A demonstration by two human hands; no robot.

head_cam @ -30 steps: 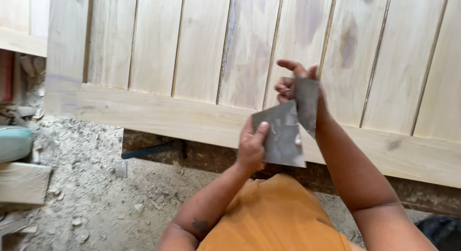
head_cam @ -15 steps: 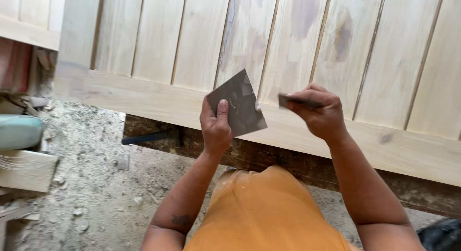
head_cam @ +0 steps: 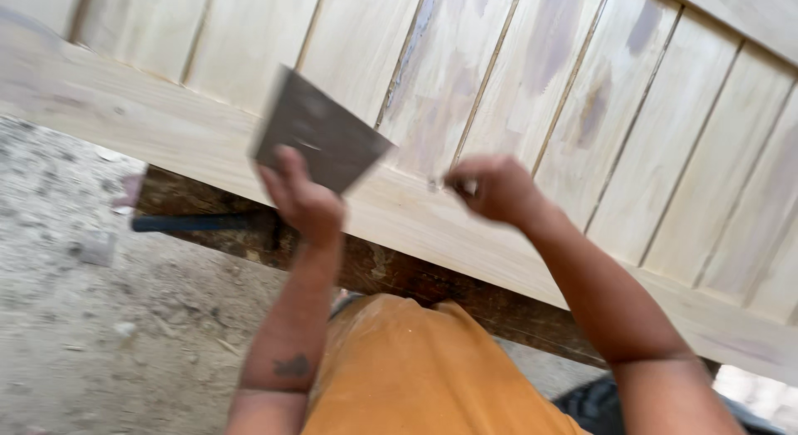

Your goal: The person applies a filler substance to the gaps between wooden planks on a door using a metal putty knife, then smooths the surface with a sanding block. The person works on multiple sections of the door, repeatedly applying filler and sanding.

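Standing over a big pale slatted wooden panel (head_cam: pixel 582 111) laid flat on dark timber supports (head_cam: pixel 399 273), sawdust-covered ground (head_cam: pixel 83 318) to my left. Panel surface looks bare and unfinished, grey-purple streaks in the grain, grooves between the boards; no sign of rubbing begun at this spot, so I'd judge nearly all the sanding is left. My orange shirt (head_cam: pixel 416 377) fills the bottom of the view. A dark bar-shaped tool handle (head_cam: pixel 191 223) lies under the panel's edge. My left hand (head_cam: pixel 303 202) is raised over the bottom rail, fingers closed, pinching a grey square sheet of sandpaper (head_cam: pixel 320 140) by its lower corner; sheet is up in the air, tilted, not touching the wood. My right hand (head_cam: pixel 495 188) is curled into a loose fist just above the rail, near the sheet but apart from it. Motion blur here — something small and pale may be pinched at the fingertips, possibly a torn strip, can't tell for sure.
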